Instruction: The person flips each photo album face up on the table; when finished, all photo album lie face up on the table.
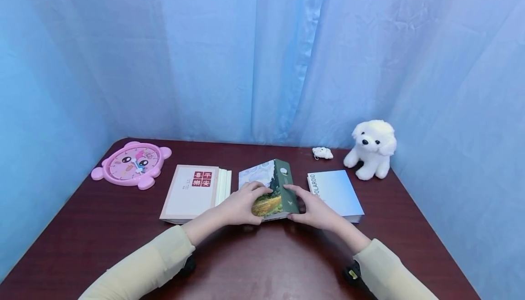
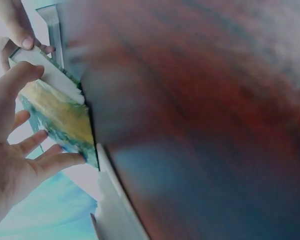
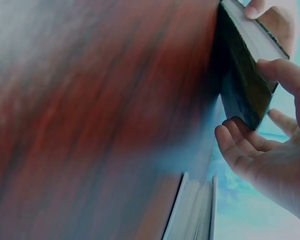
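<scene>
Glossy table (image 1: 262, 263), left hand (image 1: 243, 204) and right hand (image 1: 314, 209) gripping thick book (image 1: 279, 196)

Book (image 1: 280, 185) has paper pgs (image 2: 61, 84), tbl (image 1: 262, 263) glossy wood-look.

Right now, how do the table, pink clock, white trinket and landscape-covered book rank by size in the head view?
1. Table
2. Landscape-covered book, partly hidden, and pink clock: too alike to rank
3. White trinket
</scene>
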{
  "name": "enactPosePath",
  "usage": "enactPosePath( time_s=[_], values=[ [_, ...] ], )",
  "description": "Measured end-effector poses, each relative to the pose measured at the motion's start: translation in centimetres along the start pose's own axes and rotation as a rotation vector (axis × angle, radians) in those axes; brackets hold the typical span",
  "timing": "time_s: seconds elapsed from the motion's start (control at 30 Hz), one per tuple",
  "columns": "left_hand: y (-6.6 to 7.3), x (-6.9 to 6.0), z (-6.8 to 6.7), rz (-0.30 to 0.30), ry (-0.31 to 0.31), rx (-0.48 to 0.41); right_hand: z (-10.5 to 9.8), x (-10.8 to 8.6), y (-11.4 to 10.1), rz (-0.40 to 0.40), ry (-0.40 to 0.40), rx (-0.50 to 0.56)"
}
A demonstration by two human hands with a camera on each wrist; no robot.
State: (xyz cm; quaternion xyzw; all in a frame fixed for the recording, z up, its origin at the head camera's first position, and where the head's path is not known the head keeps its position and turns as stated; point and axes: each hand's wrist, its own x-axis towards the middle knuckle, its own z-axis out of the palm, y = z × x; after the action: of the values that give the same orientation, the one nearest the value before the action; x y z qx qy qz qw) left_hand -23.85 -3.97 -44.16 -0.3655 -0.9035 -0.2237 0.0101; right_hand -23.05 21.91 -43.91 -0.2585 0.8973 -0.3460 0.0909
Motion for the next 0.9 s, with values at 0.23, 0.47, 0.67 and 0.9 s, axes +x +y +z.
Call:
enactPosePath(
  time_s=[0.23, 0.47, 0.67, 0.9],
  values=[
    [-0.4, 0.1, -1.1, -0.013, -0.029, -0.22, 0.0, -0.4, -1.0, -0.05, 0.042, 0.045],
    [-0.7, 0.4, -2.5, -0.092, -0.014, -0.362, -0.2, -0.2, -2.5, -0.102, 0.125, 0.07],
    [-0.7, 0.5, -3.7, -0.185, -0.012, -0.452, -0.2, 0.2, -4.0, -0.116, 0.179, 0.144],
    [-0.9, 0.5, -4.6, -0.241, 0.025, -0.464, -0.3, 0.4, -7.6, -0.196, 0.236, 0.231]
  ],
)
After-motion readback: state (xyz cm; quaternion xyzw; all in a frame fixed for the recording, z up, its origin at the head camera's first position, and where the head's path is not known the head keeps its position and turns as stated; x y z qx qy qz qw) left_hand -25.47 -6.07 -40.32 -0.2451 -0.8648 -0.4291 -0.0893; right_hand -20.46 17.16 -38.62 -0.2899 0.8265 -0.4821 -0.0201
